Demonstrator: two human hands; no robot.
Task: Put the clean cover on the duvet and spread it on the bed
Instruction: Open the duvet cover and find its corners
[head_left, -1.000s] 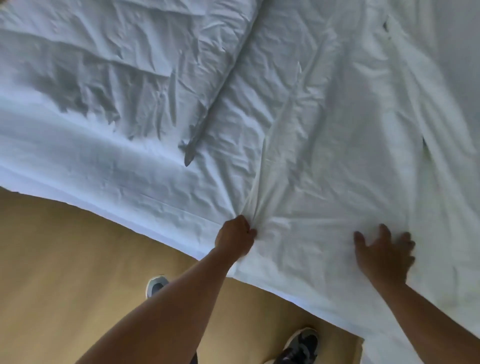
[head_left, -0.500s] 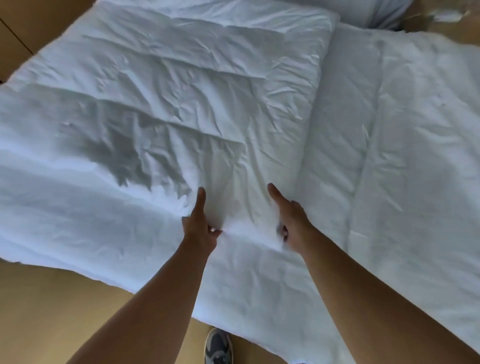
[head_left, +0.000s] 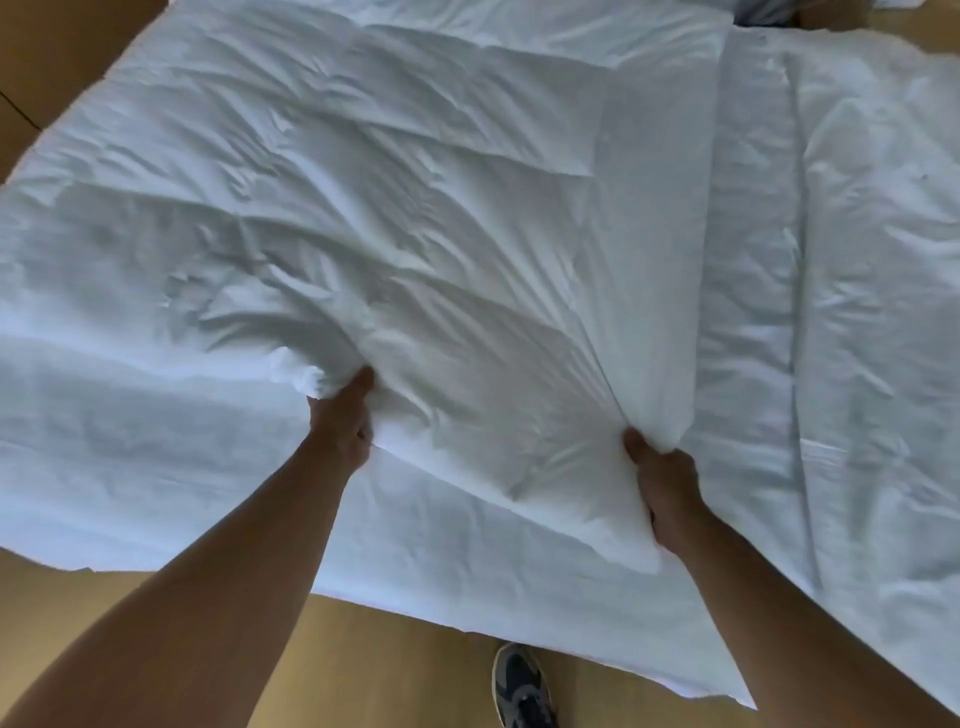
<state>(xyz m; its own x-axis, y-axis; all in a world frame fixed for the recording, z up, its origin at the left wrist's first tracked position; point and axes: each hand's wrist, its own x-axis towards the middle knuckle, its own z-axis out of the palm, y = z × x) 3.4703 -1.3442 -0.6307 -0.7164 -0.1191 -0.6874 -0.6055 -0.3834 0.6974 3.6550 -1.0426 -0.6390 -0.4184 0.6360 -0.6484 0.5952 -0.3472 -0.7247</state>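
Okay | left hand (head_left: 340, 415) + right hand (head_left: 662, 483) each fisted on a bunch of the duvet (head_left: 467, 234) | duvet lies across the bed (head_left: 857, 338) | tip: I'd keep the 2 fists level and pull evenly so it won't skew

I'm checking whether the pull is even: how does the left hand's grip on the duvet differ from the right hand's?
The left hand reaches farther forward; the right hand is held nearer the person. At the left hand the duvet bunches into a wad; at the right hand it draws into long folds. Both grip it with curled fingers.
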